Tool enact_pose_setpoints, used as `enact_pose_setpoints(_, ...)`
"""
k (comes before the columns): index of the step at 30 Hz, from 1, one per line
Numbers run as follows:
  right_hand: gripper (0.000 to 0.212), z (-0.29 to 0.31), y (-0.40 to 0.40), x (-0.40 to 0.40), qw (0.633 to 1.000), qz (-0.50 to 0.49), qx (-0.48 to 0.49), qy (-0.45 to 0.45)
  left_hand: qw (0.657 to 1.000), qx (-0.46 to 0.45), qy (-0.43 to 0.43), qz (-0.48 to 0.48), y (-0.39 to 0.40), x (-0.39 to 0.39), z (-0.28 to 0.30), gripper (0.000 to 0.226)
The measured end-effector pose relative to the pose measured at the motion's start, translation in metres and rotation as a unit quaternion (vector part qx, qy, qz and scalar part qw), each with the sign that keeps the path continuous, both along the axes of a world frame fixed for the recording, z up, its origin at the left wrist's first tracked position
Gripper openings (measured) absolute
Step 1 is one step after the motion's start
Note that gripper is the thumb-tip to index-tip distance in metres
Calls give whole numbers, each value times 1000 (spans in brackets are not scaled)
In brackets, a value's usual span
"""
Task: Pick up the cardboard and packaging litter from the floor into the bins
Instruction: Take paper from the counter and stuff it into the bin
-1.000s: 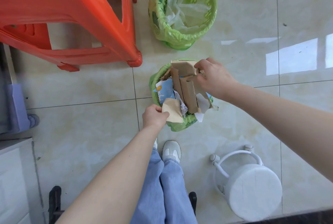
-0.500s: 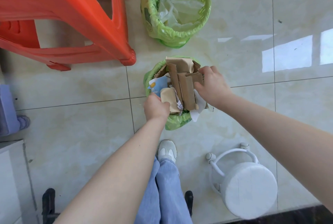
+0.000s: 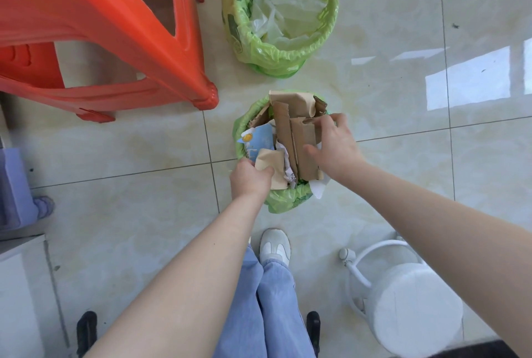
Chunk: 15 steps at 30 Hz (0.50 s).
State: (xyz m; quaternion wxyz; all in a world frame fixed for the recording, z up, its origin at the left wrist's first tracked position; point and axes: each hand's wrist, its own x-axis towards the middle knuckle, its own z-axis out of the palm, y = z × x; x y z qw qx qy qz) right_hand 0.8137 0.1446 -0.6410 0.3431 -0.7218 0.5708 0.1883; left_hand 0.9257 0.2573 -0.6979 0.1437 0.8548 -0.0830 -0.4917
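The near green-lined bin point(image 3: 289, 200) is stuffed with brown cardboard strips point(image 3: 299, 141), a blue printed pack point(image 3: 260, 139) and white paper. My left hand point(image 3: 249, 179) pinches a tan cardboard piece point(image 3: 275, 167) at the bin's near-left rim. My right hand point(image 3: 335, 146) lies on the upright cardboard, fingers spread and thumb against its near side, pressing it down. The far green-lined bin point(image 3: 316, 49) holds clear plastic wrap point(image 3: 283, 18).
An orange plastic stool point(image 3: 115, 32) stands at the upper left, its leg close to the near bin. A white round stool point(image 3: 411, 306) sits at the lower right. My white shoe point(image 3: 275, 245) and jeans are just below the bin. A white cabinet edge point(image 3: 20, 285) shows at the left.
My right hand slid from the cardboard's far top edge down over its right side and spread. My left hand pushed the tan piece further into the bin.
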Motion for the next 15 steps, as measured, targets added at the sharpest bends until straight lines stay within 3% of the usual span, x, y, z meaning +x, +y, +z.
enact_pose_setpoints(9, 46, 14, 12, -9, 999, 12, -43, -8, 1000, 8, -24, 3, 15, 13, 4, 44)
enact_pose_setpoints(15, 42, 46, 18, -13, 998, 37, -46, -4, 999, -33, -33, 24, 23, 19, 45, 32)
